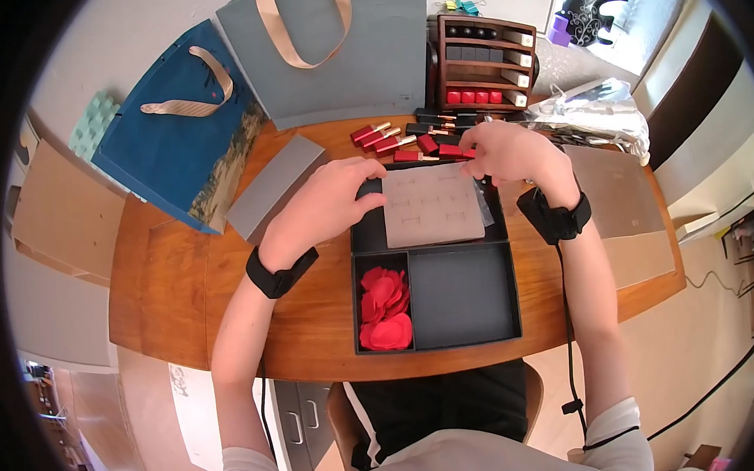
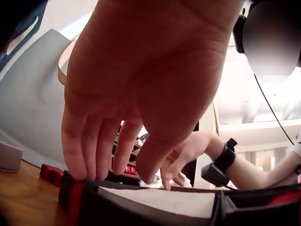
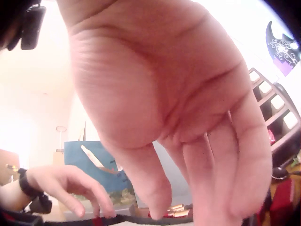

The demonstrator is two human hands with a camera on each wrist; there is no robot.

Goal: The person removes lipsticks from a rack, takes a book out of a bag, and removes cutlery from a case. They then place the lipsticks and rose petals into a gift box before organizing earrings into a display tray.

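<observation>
A beige insert point(image 1: 433, 204) with several small slits lies in the back half of an opened black box point(image 1: 368, 227). My left hand point(image 1: 329, 195) is at its left side, fingers extended and thumb apart, fingertips right at the box wall in the left wrist view. My right hand point(image 1: 512, 152) hovers over the insert's back right corner, thumb apart from loosely bent fingers, with nothing seen between them. In the box's front left compartment sit red artificial petals point(image 1: 385, 309); the front right compartment point(image 1: 465, 295) shows its dark floor.
Several red lipsticks point(image 1: 381, 141) lie behind the box. A wooden rack point(image 1: 483, 58) of cosmetics stands at the back right, beside crumpled silver wrapping point(image 1: 595, 112). Grey point(image 1: 345, 85) and blue point(image 1: 166, 131) gift bags and a long grey box point(image 1: 278, 185) stand at the left.
</observation>
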